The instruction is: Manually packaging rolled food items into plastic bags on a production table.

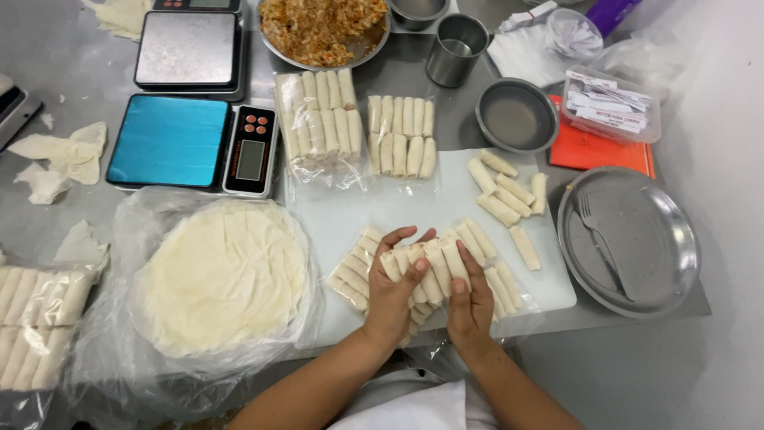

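both hands are working at the near edge of a white cutting board [446, 203] on the steel table [72, 80]. the left hand [391, 299] and the right hand [469, 306] are gripping a short row of pale spring rolls [422, 267] from either side, fingers curled narrow around the row and thumbs pressing on top. the row is sitting between the two palms, raised slightly over more rolls lying on clear plastic beneath. the left fingers [398, 237] are wrapping over its far left end; the right fingers [460, 280] are lying along its right side. loose rolls [505, 195] are lying farther right on the board, and two bagged batches [354, 127] are lying at its far edge. a stack of round wrappers [223, 275] is sitting to the left, beside a blue scale [191, 143]. a round tray with a fork [629, 239] is resting to the right.
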